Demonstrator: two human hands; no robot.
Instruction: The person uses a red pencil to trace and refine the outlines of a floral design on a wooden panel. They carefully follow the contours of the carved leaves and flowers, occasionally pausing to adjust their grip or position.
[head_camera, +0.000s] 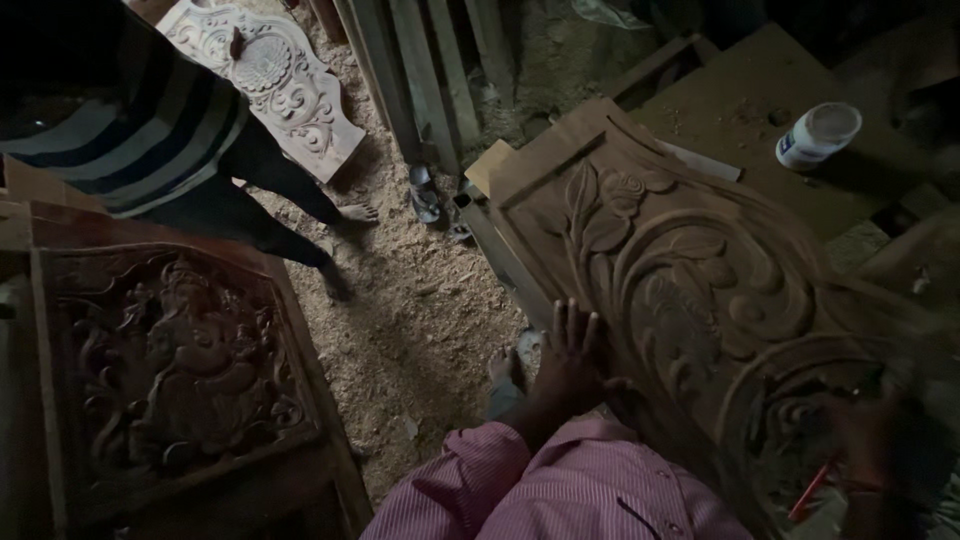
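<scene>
I see my left hand (572, 358) at lower centre of the frame, its grip spread apart, fingers flat on the edge of the carved wooden panel (690, 280) that fills the right half. My right hand (872, 440) sits at lower right over the panel; it's too dark to tell its grip. A white jar (818, 134) stands at upper right. Another person's striped shirt (140, 120) shows upper left, above sawdust floor (420, 300).
</scene>
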